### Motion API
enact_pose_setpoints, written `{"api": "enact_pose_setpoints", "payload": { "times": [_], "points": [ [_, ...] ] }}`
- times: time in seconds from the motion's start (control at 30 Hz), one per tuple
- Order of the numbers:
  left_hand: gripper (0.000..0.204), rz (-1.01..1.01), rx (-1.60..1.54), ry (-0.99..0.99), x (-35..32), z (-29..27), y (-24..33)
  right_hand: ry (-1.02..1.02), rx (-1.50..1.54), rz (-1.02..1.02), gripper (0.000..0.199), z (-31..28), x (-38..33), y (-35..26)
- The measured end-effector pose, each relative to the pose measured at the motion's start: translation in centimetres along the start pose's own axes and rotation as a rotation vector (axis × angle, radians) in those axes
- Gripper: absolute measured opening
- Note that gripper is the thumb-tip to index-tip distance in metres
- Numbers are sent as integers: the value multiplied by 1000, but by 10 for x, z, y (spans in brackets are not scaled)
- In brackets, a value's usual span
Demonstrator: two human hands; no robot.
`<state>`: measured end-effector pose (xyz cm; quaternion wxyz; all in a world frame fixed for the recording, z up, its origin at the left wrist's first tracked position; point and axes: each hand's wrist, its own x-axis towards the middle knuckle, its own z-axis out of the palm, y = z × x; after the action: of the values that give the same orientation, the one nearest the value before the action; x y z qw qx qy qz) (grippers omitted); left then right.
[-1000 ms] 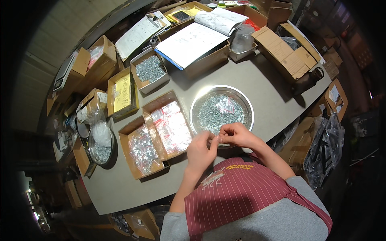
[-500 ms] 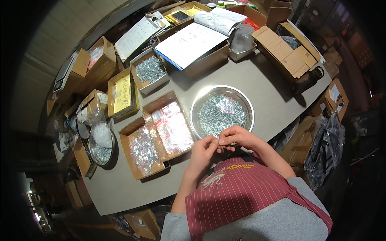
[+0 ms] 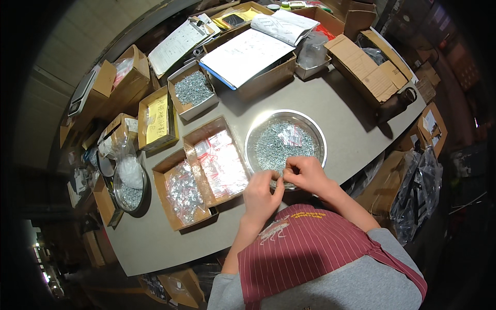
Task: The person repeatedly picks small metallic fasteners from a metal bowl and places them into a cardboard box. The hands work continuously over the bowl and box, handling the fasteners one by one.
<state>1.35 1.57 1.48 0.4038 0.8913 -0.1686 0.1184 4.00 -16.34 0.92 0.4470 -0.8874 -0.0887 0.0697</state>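
Note:
Close together over the near rim of a round steel bowl, my two hands meet at their fingertips. My left hand is closed, thumb and forefinger pinched. My right hand is closed as well, its fingers curled against the left fingertips. Whatever lies between them is too small and covered to make out. Inside the bowl is a heap of small silvery screws, with a small clear zip bag lying on top. Left of the bowl, a cardboard box holds small clear bags with red strips.
Another box of bagged metal parts adjoins it. Behind stand a box of loose screws, a yellow-labelled box and an open notebook. Farther left is a second steel bowl; a dark cylindrical object lies at the right edge.
Both hands have shifted slightly up and forward toward the bowl. My right hand has turned, and its fingers are more curled. The boxes and bowls have stayed put.

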Motion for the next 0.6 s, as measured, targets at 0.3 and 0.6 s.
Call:
{"api": "enact_pose_setpoints", "payload": {
  "times": [0.3,0.6],
  "points": [
    [36,157,-27,3,8,2,-8,-126,328,212,22,4,2,11],
    [28,55,54,64,0,4,-22,34,-412,-2,25,1,8,38]
  ]
}}
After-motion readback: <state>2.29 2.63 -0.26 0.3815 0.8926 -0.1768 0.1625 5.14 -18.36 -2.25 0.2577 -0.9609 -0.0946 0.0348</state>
